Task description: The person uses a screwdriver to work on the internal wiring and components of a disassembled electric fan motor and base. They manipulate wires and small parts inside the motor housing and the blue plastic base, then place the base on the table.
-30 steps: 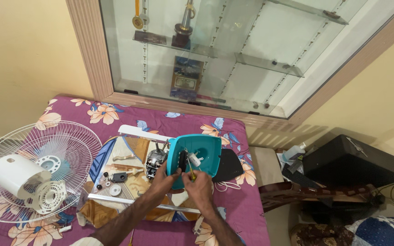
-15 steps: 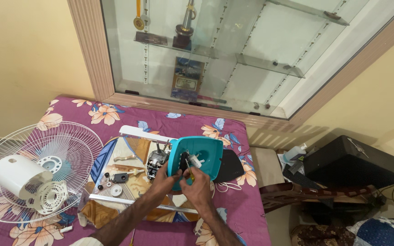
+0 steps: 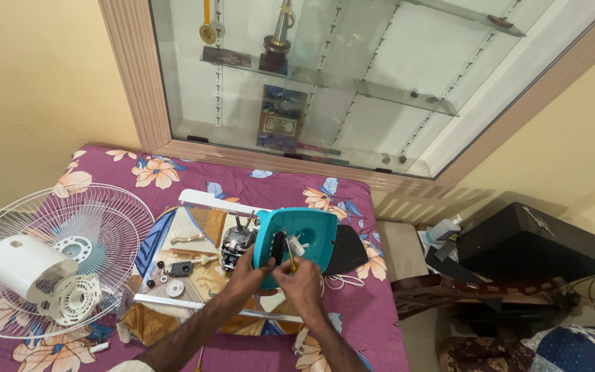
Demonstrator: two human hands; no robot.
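Floral bedspread (image 3: 256,180); left hand (image 3: 248,270) grips teal housing (image 3: 297,234); right hand (image 3: 301,275) pinches screwdriver (image 3: 286,256).

We take the white wire fan guard (image 3: 56,258) as our landmark. On it rests a white motor cover (image 3: 22,265) (a vented piece just beside it). To the guard's right lie small loose parts (image 3: 166,272) on a patterned sheet (image 3: 173,241). Above it stands a glass cabinet (image 3: 352,83); far right, a black case (image 3: 531,241).
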